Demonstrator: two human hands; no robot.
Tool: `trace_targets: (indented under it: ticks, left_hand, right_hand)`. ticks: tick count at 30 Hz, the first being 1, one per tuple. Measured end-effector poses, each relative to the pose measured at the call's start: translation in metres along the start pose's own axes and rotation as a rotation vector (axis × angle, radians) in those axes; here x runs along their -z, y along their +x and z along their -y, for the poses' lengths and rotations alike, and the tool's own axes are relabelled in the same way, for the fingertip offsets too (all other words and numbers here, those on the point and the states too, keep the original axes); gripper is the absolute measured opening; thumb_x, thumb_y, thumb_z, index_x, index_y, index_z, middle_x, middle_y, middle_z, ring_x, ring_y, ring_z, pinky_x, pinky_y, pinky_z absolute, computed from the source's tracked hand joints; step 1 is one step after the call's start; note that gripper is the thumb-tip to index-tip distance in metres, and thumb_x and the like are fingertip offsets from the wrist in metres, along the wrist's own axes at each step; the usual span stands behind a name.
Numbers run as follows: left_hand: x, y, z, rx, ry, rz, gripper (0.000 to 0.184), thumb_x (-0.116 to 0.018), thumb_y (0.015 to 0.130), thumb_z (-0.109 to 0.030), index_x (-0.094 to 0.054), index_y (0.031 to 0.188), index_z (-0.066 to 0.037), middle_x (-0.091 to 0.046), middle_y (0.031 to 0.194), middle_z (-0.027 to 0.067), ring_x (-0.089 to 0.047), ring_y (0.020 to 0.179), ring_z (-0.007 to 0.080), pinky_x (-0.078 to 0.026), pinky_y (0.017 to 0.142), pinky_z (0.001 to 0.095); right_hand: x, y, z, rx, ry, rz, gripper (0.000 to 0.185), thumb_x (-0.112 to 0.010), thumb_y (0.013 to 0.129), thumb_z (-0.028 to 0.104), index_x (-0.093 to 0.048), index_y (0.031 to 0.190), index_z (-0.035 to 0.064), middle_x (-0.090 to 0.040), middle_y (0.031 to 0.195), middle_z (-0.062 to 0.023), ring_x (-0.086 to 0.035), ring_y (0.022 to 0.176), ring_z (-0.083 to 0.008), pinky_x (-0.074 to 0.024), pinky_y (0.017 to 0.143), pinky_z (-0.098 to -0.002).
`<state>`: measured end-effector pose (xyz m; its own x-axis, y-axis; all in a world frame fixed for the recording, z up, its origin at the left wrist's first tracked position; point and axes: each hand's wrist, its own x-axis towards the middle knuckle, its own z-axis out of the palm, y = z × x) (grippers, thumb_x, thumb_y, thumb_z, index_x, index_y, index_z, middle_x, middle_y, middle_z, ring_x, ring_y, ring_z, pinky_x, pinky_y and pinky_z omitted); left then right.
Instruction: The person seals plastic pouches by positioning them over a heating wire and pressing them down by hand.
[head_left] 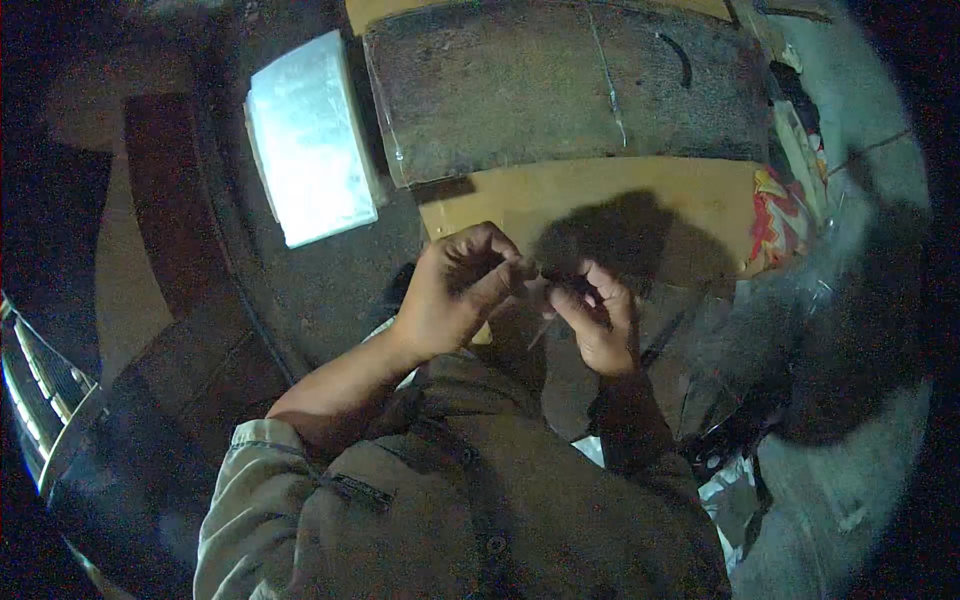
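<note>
Dark board [500,90] lies flat beyond the hands, tan sheet [520,190] showing along its near side. White stack [310,140] is off to the left of the board, apart from it. Red-and-white wrapper [778,220] at the sheet's right end.

Left hand [440,300]: thumb and index pressed together, looks like a pinch on a small piece [536,282]. Right hand [605,330]: fingers curled, thumb pointing in at the piece; can't tell if it grips. Piece sits between the two hands, too dim to identify.

Step, my read: fine fingertip work. Next move calls for steady left pinch, light right fingertips, better light.
</note>
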<state>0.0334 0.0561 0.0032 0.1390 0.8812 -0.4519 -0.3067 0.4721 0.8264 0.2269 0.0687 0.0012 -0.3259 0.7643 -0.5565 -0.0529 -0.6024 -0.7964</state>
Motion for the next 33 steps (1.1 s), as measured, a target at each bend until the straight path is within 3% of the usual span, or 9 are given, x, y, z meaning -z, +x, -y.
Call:
trace_targets:
  ticks: [4,7,11,15,17,22,28,30,33]
  left_hand:
    - [-0.001,0.003,-0.007,-0.007,0.074,-0.069,0.012,-0.062,0.087,-0.01,-0.058,0.093,-0.002,-0.062,0.088,0.0051,-0.059,0.084,0.0126,-0.046,0.076,0.0276]
    - [-0.001,0.0,-0.02,-0.266,1.214,-0.114,0.052,-0.072,0.074,-0.027,-0.054,0.119,-0.007,-0.054,0.121,0.0112,-0.043,0.122,0.0301,-0.026,0.102,0.0502]
    - [-0.006,0.01,-0.015,-0.195,1.559,-0.238,0.087,-0.069,0.074,-0.04,-0.025,0.146,-0.016,-0.018,0.152,0.0116,-0.017,0.141,0.0271,-0.013,0.107,0.0545]
    - [-0.001,0.013,-0.011,-0.082,1.648,-0.274,0.092,-0.067,0.075,-0.047,-0.019,0.148,-0.016,-0.015,0.154,0.0088,-0.012,0.143,0.0247,-0.001,0.106,0.06]
    - [0.0,0.012,-0.011,-0.079,1.642,-0.271,0.095,-0.068,0.073,-0.045,-0.017,0.148,-0.016,-0.014,0.154,0.0092,-0.012,0.143,0.0251,0.0,0.106,0.0597]
    - [0.0,0.012,-0.01,-0.057,1.637,-0.253,0.099,-0.069,0.072,-0.045,-0.015,0.148,-0.013,-0.013,0.154,0.0121,-0.011,0.143,0.0259,0.001,0.106,0.0595]
    - [-0.002,-0.004,-0.011,-0.121,1.52,-0.205,0.094,-0.07,0.074,-0.044,-0.021,0.146,-0.008,-0.017,0.152,0.0161,-0.018,0.14,0.031,-0.01,0.106,0.0566]
    - [-0.002,-0.016,-0.006,-0.182,1.093,-0.071,0.096,-0.072,0.073,-0.041,-0.022,0.145,-0.004,-0.025,0.149,0.017,-0.027,0.134,0.034,-0.017,0.106,0.0498]
    - [-0.009,-0.016,0.003,-0.079,0.527,-0.108,0.064,-0.069,0.082,-0.027,-0.04,0.132,0.0,-0.052,0.12,0.0143,-0.048,0.113,0.0223,-0.037,0.094,0.04]
  right_hand:
    - [0.01,0.003,-0.009,0.063,-0.105,-0.073,0.021,-0.064,0.084,0.005,-0.058,0.104,0.0015,-0.062,0.09,-0.0019,-0.057,0.078,-0.0096,-0.0469,0.073,-0.0237]
    - [0.007,0.008,0.011,0.125,-0.396,-0.17,0.017,-0.065,0.085,0.006,-0.061,0.1,0.0022,-0.063,0.092,-0.0045,-0.06,0.081,-0.0122,-0.0468,0.072,-0.0234]
    - [0.011,0.023,0.026,0.306,-0.554,-0.117,0.013,-0.066,0.083,0.008,-0.064,0.096,0.0047,-0.064,0.102,-0.0089,-0.061,0.091,-0.0192,-0.0464,0.081,-0.0288]
    - [0.016,0.057,0.04,0.701,-1.164,-0.106,0.01,-0.066,0.081,0.014,-0.065,0.089,0.0074,-0.054,0.127,-0.0114,-0.049,0.119,-0.0303,-0.0313,0.102,-0.0483]
    - [0.021,0.068,0.037,0.698,-1.321,-0.089,0.009,-0.064,0.081,0.016,-0.064,0.085,0.0082,-0.045,0.139,-0.0086,-0.037,0.132,-0.032,-0.015,0.108,-0.06]
    - [0.022,0.067,0.037,0.667,-1.381,-0.085,0.008,-0.063,0.082,0.016,-0.063,0.087,0.0097,-0.048,0.136,-0.0087,-0.037,0.131,-0.0313,-0.0121,0.109,-0.0599]
    - [0.008,0.041,0.045,0.756,-1.24,-0.145,0.006,-0.064,0.082,0.015,-0.064,0.084,0.0098,-0.058,0.122,-0.0102,-0.052,0.116,-0.0303,-0.0236,0.105,-0.0514]
    - [0.001,0.028,0.044,0.504,-0.716,0.015,0.007,-0.063,0.083,0.005,-0.065,0.089,0.0015,-0.065,0.104,-0.0119,-0.06,0.096,-0.0211,-0.043,0.089,-0.0332]
    - [-0.001,0.02,0.033,0.352,-0.619,0.089,0.007,-0.062,0.085,0.003,-0.064,0.091,0.0,-0.065,0.095,-0.0088,-0.06,0.089,-0.0147,-0.0449,0.08,-0.0277]
